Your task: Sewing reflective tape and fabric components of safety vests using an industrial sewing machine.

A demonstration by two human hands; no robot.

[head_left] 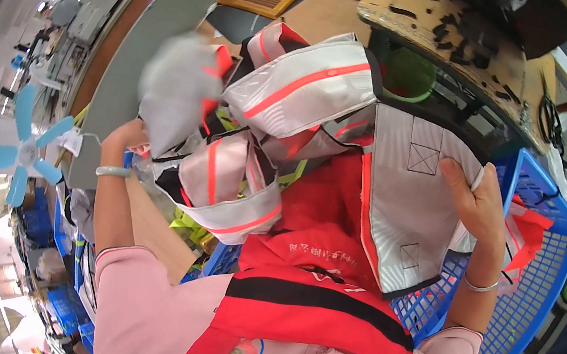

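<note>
My right hand [478, 206] is closed on the edge of a silver-grey fabric panel [410, 188] with black binding, red trim and stitched crossed squares. It hangs in front of my red apron [302, 249]. At the left, my left hand [129, 138] is closed on a grey fabric piece [179, 88] that is smeared by motion; some of its fingers are hidden. Between my hands lies a bundle of silver-grey fabric strips [304, 85] with orange-red stripes and black edges. One curled strip [224, 183] sits close to my left hand.
A blue plastic basket [534, 288] stands at my right with red and grey fabric in it. Black scraps lie on a wooden worktop [425, 15] at the far right, with a green bin [409, 75] below. A grey partition [149, 47] and a blue fan [27, 152] are on the left.
</note>
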